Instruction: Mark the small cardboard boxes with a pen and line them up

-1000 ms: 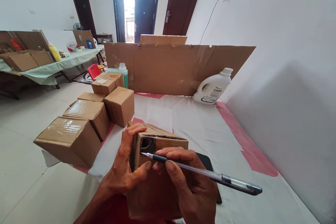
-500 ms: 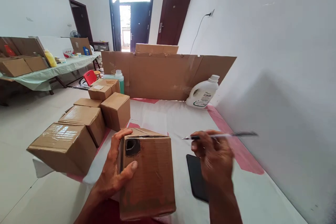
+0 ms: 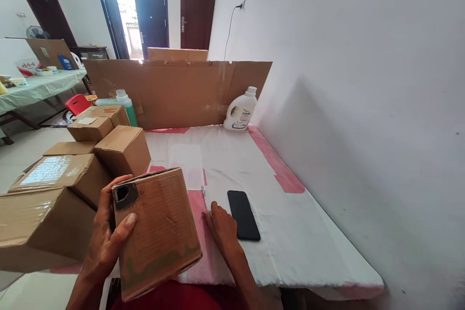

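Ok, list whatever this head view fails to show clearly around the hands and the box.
- Pen: only its tip shows past the right hand; the hand covers the rest.
- Held box: its far and under sides face away; the left hand covers its left edge.
- White bottle: label print too small to read.
- Left stack of boxes: cut off by the left frame edge.

- A small brown cardboard box (image 3: 158,230) — held off the table's near edge, tilted, its broad face toward the camera. That face is scuffed, with strips of clear tape and a greenish stain along the lower edge.
- A blacked-out patch sits at its upper left corner.
- The box is closed; its flat top edge points toward the table.
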`<state>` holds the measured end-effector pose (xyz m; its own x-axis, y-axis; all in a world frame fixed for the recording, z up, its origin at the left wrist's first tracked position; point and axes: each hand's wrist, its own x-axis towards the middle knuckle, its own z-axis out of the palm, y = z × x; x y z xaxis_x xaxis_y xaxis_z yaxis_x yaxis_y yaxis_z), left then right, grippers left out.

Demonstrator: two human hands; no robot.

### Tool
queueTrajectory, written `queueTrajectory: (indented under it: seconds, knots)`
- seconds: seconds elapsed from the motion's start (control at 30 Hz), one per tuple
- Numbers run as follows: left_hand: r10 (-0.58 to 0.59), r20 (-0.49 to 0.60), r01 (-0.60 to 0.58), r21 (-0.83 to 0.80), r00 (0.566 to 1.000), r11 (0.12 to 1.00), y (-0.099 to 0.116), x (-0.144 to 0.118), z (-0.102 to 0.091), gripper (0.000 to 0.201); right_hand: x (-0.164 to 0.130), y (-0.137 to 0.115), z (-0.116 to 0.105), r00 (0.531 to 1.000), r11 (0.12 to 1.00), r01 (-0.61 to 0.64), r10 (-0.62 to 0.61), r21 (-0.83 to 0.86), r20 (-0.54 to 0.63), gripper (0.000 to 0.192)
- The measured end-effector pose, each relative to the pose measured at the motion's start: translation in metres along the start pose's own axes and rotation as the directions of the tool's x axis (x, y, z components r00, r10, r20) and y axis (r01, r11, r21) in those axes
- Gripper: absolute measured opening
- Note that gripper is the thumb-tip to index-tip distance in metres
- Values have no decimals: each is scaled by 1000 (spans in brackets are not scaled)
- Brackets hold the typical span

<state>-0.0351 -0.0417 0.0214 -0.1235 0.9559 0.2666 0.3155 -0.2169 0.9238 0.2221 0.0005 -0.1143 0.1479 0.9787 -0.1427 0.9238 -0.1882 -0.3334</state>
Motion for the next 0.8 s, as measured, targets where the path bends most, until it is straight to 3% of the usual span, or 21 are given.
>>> queueTrajectory:
  seconds: [0.07, 0.17, 0.27, 0.47, 0.8]
  knots:
    - [-11, -22, 11, 8, 1000, 1000, 1, -1, 1, 64, -2, 13, -10, 997, 998, -52, 50, -23, -64, 23]
    - [-32, -44, 32, -4, 999, 999, 4, -3, 2, 65, -7, 44, -24, 958, 972, -228, 213, -63, -191, 41]
    - [-31, -52, 30, -17, 998, 999, 7, -4, 5, 65, -12, 71, -30, 920, 929, -361, 342, -77, -190, 53]
    - [16, -45, -17, -10, 999, 1000, 12, -7, 10, 63, -10, 81, -23, 934, 938, -347, 343, -21, -103, 48]
    - [-7, -42, 8, 7, 999, 1000, 11, -10, 8, 66, -2, 89, -24, 917, 903, -380, 396, 198, -43, 66]
